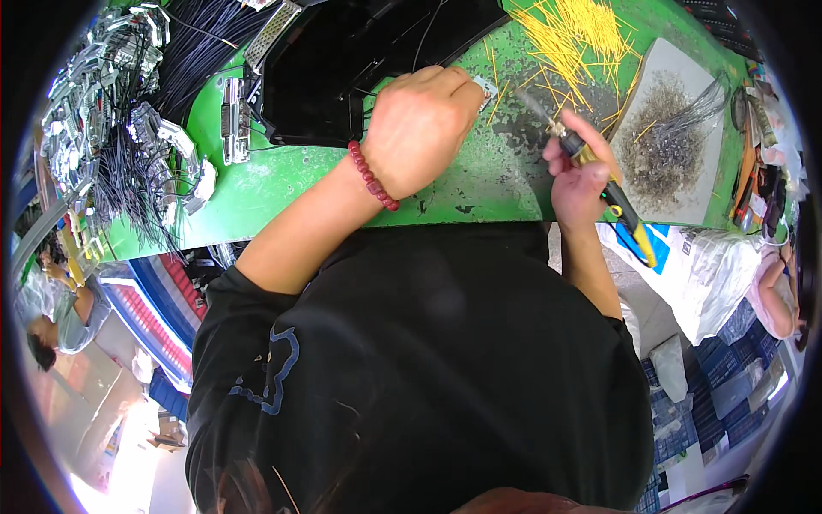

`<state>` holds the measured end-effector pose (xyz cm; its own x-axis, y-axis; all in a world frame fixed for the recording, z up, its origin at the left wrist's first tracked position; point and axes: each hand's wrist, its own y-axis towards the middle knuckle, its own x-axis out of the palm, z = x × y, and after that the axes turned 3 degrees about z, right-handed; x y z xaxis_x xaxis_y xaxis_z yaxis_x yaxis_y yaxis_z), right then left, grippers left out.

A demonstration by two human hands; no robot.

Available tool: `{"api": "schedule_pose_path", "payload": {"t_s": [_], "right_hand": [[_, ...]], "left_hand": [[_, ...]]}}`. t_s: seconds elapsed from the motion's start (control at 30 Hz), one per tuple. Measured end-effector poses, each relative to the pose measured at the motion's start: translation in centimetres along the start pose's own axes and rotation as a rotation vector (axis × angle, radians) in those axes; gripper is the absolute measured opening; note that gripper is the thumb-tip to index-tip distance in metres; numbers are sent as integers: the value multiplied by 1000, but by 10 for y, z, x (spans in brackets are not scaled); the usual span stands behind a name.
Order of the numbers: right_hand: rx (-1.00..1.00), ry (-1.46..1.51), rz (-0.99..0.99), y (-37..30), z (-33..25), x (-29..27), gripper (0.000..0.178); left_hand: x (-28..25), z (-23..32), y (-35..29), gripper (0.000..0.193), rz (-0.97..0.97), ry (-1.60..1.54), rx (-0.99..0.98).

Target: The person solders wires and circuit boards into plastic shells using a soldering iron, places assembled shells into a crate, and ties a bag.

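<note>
My left hand [424, 128], with a red bead bracelet [368, 176] at the wrist, is closed over the green bench. A small silvery part [488, 90] shows at its fingertips; its exact kind is hard to make out. The fingers' undersides are hidden. In my right hand [582, 171] is a yellow and black soldering iron [629, 218], gripped like a pen. Its blurred metal tip points up and left toward the left hand, apart from the silvery part. A black tray [317, 94] lies beyond the left forearm, with a silvery connector [234, 120] beside it.
Yellow sticks or wires [578, 38] lie heaped at the far right. Fine wire and debris cover a pale board [711, 163]. Silvery connectors with black wires [107, 94] pile up at the left. Another person [73, 317] is at the left edge; a white bag [719, 283] sits right.
</note>
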<state>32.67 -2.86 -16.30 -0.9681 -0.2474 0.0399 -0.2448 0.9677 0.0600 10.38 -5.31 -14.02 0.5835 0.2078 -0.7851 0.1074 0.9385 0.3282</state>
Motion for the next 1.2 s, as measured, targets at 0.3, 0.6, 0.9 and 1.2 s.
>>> {"api": "schedule_pose_path", "payload": {"t_s": [0.3,0.6,0.9,1.2], "right_hand": [[-56,52,125,-4,6,0,29],[-69,69,129,-4,9,-1,24],[-56,71,141,-5,8,-1,23],[-79,47,98,-9,10,-2,26]], "left_hand": [[1,-4,6,12,-86,30,38],[1,-6,11,10,-105,13,58],[-5,-5,18,10,-233,-19,-20],[-7,-6,18,10,-264,-22,-32]]}}
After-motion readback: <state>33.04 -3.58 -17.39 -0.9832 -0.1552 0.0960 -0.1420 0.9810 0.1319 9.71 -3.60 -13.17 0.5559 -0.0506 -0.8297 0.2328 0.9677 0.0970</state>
